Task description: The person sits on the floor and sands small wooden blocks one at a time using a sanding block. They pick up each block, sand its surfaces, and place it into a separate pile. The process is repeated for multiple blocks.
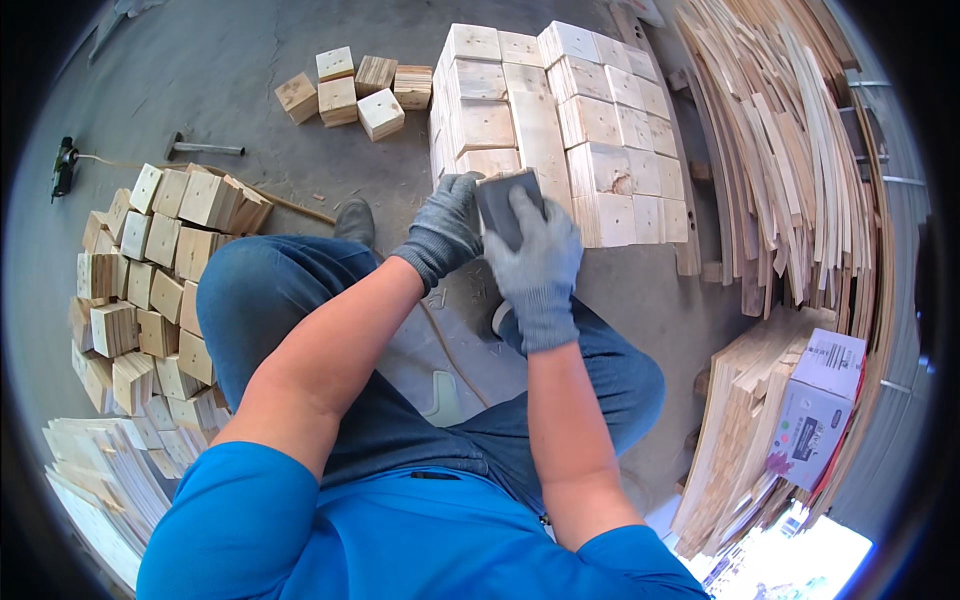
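My right hand [540, 265], in a grey knit glove, is closed on a dark grey flat rectangular block [497, 208] that looks like a sanding block, its fingers laid over the top face. Just left of it, my left hand [445, 225], gloved the same way, has its fingers curled round a wooden block, of which only a thin tan edge shows along the dark block. Most of that piece is hidden by the dark block and the gloves. Both hands are above the floor between my knees, before a neat stack of pale wooden blocks [610, 170].
Left of my knee is a heap of loose wooden blocks [165, 240]. Several more blocks [338, 100] lie beyond, with a hammer [208, 149] and a dark tool [64, 168] on a hose. Long wood strips [790, 150] and a printed carton [818, 408] stand at right.
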{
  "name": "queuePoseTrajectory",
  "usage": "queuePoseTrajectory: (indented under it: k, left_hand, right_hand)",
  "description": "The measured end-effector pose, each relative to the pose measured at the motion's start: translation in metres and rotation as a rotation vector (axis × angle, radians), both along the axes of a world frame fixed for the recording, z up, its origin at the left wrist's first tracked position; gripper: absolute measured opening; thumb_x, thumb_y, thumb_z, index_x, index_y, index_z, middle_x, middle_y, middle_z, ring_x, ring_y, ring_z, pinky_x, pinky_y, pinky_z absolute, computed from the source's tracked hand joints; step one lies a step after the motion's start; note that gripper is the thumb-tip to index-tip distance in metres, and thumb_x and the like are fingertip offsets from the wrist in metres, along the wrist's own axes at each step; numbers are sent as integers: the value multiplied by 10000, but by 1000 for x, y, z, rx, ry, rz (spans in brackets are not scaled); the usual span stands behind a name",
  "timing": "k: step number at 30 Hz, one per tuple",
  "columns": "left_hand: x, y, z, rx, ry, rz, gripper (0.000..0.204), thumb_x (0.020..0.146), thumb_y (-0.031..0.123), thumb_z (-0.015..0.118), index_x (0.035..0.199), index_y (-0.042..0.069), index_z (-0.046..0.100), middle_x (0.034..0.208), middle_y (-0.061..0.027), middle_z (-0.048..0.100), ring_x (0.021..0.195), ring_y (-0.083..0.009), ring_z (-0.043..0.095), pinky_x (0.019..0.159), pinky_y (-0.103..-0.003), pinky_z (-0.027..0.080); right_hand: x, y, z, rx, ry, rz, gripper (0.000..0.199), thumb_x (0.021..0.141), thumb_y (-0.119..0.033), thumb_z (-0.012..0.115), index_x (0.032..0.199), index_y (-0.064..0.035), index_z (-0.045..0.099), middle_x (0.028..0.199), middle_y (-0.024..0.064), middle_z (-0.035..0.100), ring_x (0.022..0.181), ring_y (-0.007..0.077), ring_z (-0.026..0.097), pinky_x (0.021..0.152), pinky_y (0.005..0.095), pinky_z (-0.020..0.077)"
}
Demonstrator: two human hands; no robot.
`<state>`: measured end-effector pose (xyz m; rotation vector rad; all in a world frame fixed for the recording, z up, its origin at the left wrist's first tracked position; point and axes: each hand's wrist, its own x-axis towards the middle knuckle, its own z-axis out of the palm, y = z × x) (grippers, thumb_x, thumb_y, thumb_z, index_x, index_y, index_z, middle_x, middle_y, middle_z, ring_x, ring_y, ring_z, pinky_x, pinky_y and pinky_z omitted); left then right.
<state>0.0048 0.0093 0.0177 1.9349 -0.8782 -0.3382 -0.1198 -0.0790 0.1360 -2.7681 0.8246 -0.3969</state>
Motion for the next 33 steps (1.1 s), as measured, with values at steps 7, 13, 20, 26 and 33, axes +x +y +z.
queuePoseTrajectory:
  k: [7, 13, 20, 26, 33]
  left_hand:
    - [-1, -6, 12, 32, 20, -26, 969, 651, 282, 1000, 1464, 106, 504, 1347, -208, 563, 1243, -423, 624, 1072, -473, 549]
    - [-1, -1, 17, 98, 33, -22, 956, 647, 273, 994, 1458, 119, 513, 1356, -210, 565, 1231, -434, 624, 1073, -490, 554]
    - [-2, -2, 26, 90, 51, -41, 940, 652, 271, 987, 1450, 114, 515, 1352, -219, 569, 1240, -440, 613, 1075, -490, 550]
    - [-4, -5, 13, 46, 38, -15, 922, 657, 245, 979, 1444, 108, 517, 1333, -224, 573, 1206, -452, 614, 1062, -489, 548]
    - [-7, -12, 20, 59, 29, -7, 819, 709, 225, 937, 1416, 84, 548, 1302, -225, 618, 1176, -445, 648, 1023, -486, 564]
  right_hand:
    - [56, -61, 2, 34, 16, -122, 696, 817, -395, 859, 1445, -141, 701, 1333, 256, 660, 1198, 445, 648, 1054, 537, 536]
    - [-22, -13, 0, 61, 39, -147, 721, 825, -365, 870, 1477, -131, 671, 1412, 279, 609, 1290, 467, 591, 1111, 560, 486]
    - [-62, -4, -5, 29, -25, -113, 717, 812, -328, 882, 1463, -107, 676, 1438, 296, 583, 1306, 489, 560, 1123, 576, 471]
    - [6, -74, -4, 132, -35, -89, 698, 812, -324, 878, 1443, -96, 685, 1347, 259, 671, 1271, 442, 624, 1128, 530, 494]
    - [32, -112, 10, 349, 60, -156, 775, 837, -419, 866, 1472, -24, 662, 1342, 290, 719, 1229, 410, 707, 1100, 444, 537]
